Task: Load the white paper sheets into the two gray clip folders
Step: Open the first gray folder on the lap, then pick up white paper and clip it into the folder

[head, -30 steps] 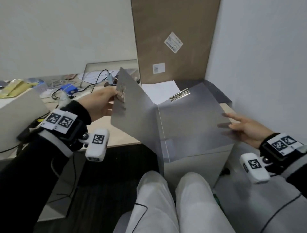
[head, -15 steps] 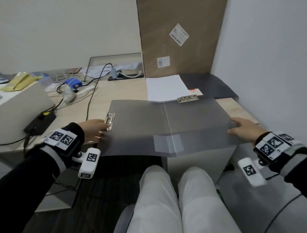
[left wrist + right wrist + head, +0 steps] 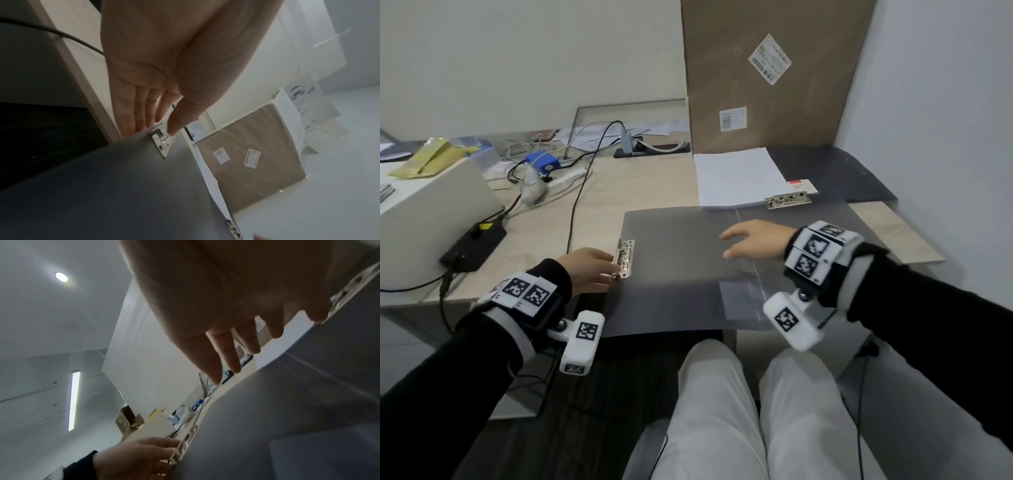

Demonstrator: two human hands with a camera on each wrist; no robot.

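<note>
The open gray plastic clip folder (image 3: 681, 267) is spread flat on the pale wooden desk (image 3: 599, 192), its near edge hanging off the desk a bit. The silver metal spring clip (image 3: 625, 257) on its left edge is touched by the left hand (image 3: 589, 269), thumb on the clip and straight fingers at the folder's edge in the left wrist view, so that grip looks released rather than clenched. The right hand (image 3: 755, 241) is held over the middle fold with fingers spread and relaxed, nothing grasped; contact with the cover can't be told.

The white paper stack (image 3: 738, 178) is parked at the far edge, just beside a second silver clip (image 3: 787, 199), with a darker gray folder (image 3: 832, 174) at far right.

Risks, probably: the overhanging cover could get tipped off if pressed near the front, fingers could get pinched if the clip snaps back, and sheets could go in crooked if the folder slides.
</note>
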